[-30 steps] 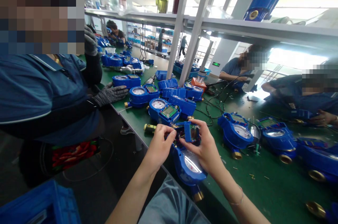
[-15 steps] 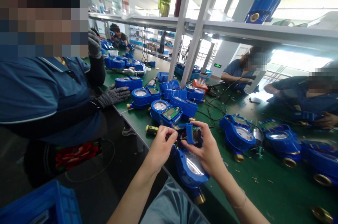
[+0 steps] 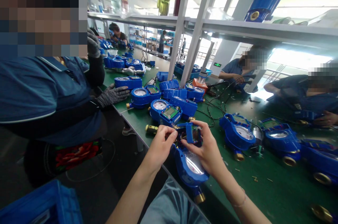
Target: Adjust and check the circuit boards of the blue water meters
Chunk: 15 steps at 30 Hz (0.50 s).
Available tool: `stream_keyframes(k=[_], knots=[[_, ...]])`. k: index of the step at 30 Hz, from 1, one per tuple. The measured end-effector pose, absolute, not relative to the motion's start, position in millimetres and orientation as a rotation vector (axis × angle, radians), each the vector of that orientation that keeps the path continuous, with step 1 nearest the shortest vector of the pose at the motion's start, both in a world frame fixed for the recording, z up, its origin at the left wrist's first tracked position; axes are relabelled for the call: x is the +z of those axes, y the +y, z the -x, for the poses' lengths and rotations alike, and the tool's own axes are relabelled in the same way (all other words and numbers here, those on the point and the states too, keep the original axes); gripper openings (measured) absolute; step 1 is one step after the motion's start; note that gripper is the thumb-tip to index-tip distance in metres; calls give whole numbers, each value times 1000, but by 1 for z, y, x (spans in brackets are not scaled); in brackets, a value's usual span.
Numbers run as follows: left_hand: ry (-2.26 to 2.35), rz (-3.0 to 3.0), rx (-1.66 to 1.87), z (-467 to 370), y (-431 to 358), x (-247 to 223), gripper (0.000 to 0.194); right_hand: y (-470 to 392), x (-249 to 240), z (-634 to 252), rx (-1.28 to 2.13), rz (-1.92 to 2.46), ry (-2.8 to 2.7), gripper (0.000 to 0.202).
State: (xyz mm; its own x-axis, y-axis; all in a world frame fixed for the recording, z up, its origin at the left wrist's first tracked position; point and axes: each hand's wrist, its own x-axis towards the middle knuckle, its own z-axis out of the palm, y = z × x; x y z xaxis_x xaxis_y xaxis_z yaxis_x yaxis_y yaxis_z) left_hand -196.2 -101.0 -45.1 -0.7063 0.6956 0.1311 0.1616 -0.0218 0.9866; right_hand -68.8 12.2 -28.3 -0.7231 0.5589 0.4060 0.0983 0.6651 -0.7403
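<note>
A blue meter [image 3: 191, 169] with a round glass dial and a brass end lies at the table edge before me. Above its opened compartment, my right hand [image 3: 202, 143] grips a blue-framed circuit module [image 3: 190, 133], tilted up between thumb and fingers. Thumb and forefinger of my left hand [image 3: 165, 141] are pinched together at the module's left side, by thin wires; what they hold is too small to make out. Just beyond lies another meter [image 3: 166, 109] with a green board showing. A yellow-and-black screwdriver handle [image 3: 151, 129] is left of my left hand.
More blue meters [image 3: 239, 132] stand on the green table [image 3: 253, 196], with small brass screws and black cables. A gloved hand [image 3: 114, 95] of a seated person rests at the left edge. A shelf [image 3: 237, 29] crosses above. Blue crate [image 3: 42, 203] at lower left.
My hands keep nearly the same position, and the module in my right hand has tilted slightly. Across the table, a person's hand has risen a little.
</note>
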Motion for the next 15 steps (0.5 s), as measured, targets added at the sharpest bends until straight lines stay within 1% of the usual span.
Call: stream_keyframes(k=[15], knots=[[1818,-873,1776,196,-102,-46,25,11,-26,67,944,506,-2252,57]])
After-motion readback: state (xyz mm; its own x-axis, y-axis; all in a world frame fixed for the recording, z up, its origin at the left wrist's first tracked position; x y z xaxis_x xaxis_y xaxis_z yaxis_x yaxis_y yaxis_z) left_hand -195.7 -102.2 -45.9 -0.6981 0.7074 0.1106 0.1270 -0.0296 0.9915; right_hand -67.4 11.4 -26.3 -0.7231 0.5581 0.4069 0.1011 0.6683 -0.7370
